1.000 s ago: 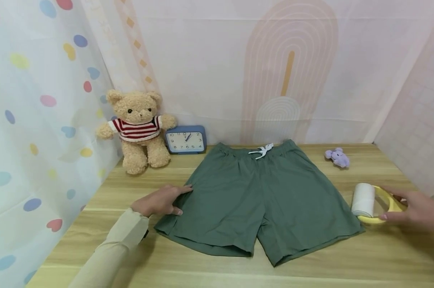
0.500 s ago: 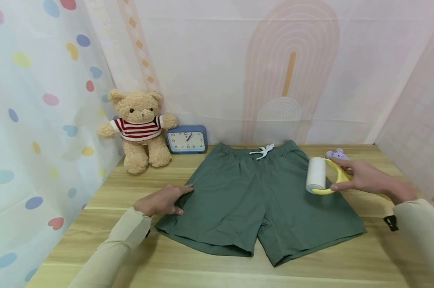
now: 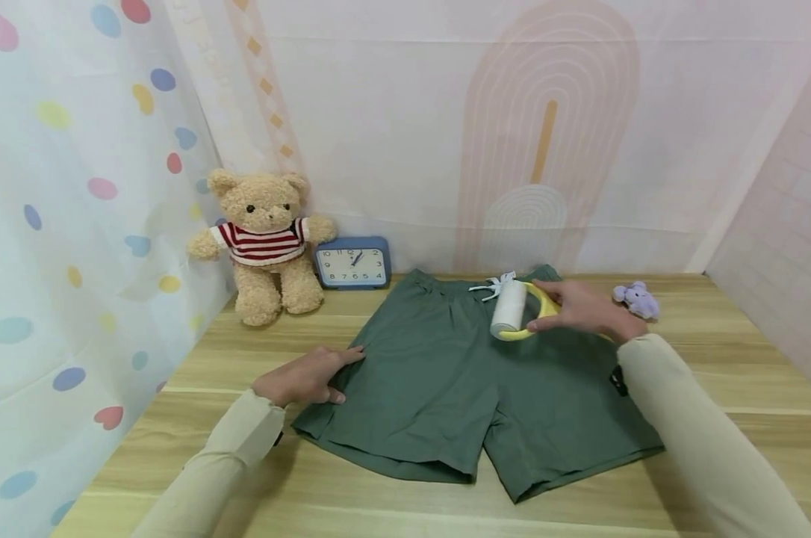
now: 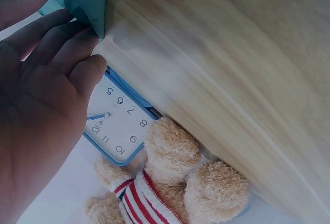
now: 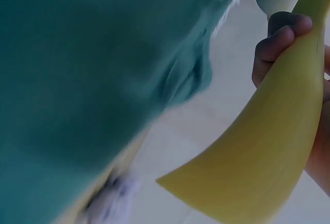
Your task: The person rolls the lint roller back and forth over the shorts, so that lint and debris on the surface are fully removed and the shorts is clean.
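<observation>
Dark green shorts (image 3: 419,388) with a white drawstring (image 3: 502,285) lie spread flat on the wooden table. My left hand (image 3: 308,377) rests at their left edge, its fingers extended against the fabric. In the left wrist view its fingers (image 4: 62,43) touch a fold of the green cloth. My right hand (image 3: 580,308) grips a lint roller (image 3: 510,308) by its yellow frame, with the white roll over the upper middle of the shorts below the drawstring. Whether the roll touches the cloth, I cannot tell. The yellow handle (image 5: 273,126) fills much of the right wrist view.
A teddy bear (image 3: 264,246) in a striped shirt and a blue clock (image 3: 353,263) stand at the back left. A small purple plush toy (image 3: 639,300) lies at the back right. Printed curtains (image 3: 378,112) enclose the table (image 3: 244,344) behind and at the sides.
My right hand has carried the lint roller from the table right of the shorts, leftward and back, over their upper middle. My left hand has stayed in place.
</observation>
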The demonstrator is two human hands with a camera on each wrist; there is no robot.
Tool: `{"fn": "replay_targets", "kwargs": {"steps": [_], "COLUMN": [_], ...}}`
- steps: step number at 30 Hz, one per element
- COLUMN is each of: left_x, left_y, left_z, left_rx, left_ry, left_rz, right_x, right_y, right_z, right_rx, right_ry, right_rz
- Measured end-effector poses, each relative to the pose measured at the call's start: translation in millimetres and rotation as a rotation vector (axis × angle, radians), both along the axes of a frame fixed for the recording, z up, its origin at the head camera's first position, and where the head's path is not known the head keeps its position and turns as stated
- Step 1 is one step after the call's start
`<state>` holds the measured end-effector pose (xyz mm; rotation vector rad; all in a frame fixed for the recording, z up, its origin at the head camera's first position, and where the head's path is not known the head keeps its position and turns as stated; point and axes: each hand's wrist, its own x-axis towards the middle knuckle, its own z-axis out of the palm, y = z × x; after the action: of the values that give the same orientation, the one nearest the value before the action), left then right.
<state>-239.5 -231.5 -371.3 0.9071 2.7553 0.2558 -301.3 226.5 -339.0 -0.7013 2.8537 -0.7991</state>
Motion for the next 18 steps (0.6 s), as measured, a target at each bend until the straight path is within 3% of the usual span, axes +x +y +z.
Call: {"fn": "replay_targets", "kwargs": {"steps": [10,18], "left_x": [-2.3,-5.5], "left_y": [1,13], "left_z": [-0.4,2.3], "left_rx": [-0.015,-0.094], "left_ry": [0.008,0.031], "left_rz": [-0.014,-0.005], "right_x": [-40.5,-65.1], "right_y": [-82,-137], "right_z": [-1.0,-7.6], "right_rx": [-0.055,0.037], "right_ry": [-0.013,0.033], "right_rz": [0.115,0.173]}}
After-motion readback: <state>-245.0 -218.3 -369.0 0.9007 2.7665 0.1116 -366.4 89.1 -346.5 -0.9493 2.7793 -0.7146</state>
